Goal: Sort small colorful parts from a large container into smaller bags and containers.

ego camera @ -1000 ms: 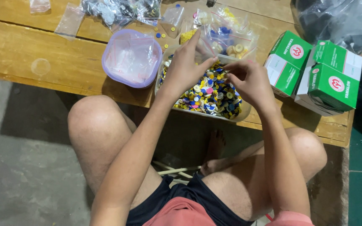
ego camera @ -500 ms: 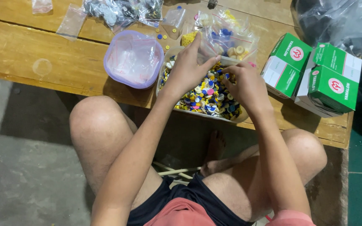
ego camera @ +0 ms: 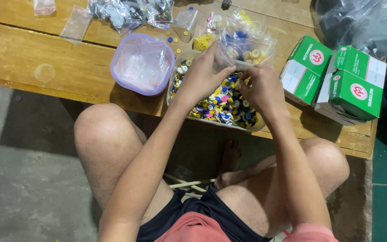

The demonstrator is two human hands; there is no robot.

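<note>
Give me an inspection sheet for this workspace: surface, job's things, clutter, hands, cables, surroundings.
Surface: wooden table, worn, with a ring stain at the left.
Job's things: clear tray full of mixed coloured buttons; a small clear bag held over it.
Clutter: lilac tub with clear bags inside; filled and empty small bags behind the tray; loose buttons; green and white boxes at the right; dark plastic sack.
Hands: left hand pinches the small bag; right hand is over the buttons, fingertips at the bag, grip unclear.
Cables: nothing seen.
Surroundings: concrete floor; person seated, bare knees under the table edge; sticks on the floor.
</note>
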